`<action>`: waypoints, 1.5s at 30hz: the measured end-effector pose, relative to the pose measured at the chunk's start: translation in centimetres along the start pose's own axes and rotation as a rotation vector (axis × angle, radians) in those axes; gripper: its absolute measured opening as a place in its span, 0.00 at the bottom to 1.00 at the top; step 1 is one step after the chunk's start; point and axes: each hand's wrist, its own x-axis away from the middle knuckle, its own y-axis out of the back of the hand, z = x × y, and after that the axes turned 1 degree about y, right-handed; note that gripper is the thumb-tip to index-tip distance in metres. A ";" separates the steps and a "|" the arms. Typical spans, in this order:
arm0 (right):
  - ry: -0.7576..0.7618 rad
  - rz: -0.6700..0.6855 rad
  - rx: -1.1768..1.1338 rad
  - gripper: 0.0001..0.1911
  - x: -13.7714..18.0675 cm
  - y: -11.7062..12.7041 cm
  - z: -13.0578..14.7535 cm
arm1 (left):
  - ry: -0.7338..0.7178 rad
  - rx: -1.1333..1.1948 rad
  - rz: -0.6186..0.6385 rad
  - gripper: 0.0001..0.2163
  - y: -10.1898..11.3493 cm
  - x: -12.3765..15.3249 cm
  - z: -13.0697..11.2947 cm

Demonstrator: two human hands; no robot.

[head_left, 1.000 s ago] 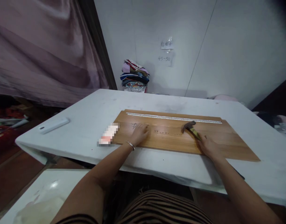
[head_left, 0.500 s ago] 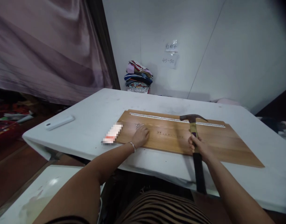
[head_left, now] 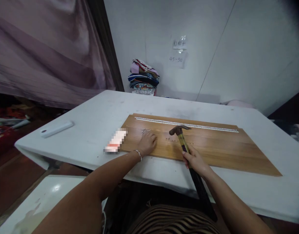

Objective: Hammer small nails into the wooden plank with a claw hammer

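My right hand (head_left: 194,159) is wrapped round the handle of a claw hammer (head_left: 188,146), yellow near the head and black lower down. The hammer's head hangs over a brown wooden board (head_left: 227,149), close to a row of small dark nail heads or holes (head_left: 171,139). On the board's left part rests my left hand (head_left: 147,143), fingers curled together. Whether anything is inside them is hidden. Just beyond its knuckles lies a small pile of loose nails (head_left: 146,131). Two pale strips (head_left: 188,125) run along the board's far edge.
A white table (head_left: 90,113) bears the board. Left of the board lies a blurred-out flat object (head_left: 115,140), and farther left a white elongated object (head_left: 57,129). Folded cloths (head_left: 143,78) are stacked at the back wall. A white surface (head_left: 49,191) stands low at the left.
My right hand has moved left with the hammer, and the head is now lower and tilted left, nearer the dark row. The left hand stays in place on the board.
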 end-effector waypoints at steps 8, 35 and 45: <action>0.002 0.023 -0.081 0.25 0.3 -0.9 -0.1 | -0.029 0.000 -0.035 0.09 -0.3 0.1 0.1; 0.021 -0.021 0.035 0.18 -0.4 -1.1 -1.4 | 0.002 -0.025 -0.021 0.09 -0.2 -0.1 -0.2; 0.002 -0.007 0.042 0.33 -0.5 -1.4 -1.6 | 0.006 -0.002 -0.031 0.09 -0.5 -0.1 -0.2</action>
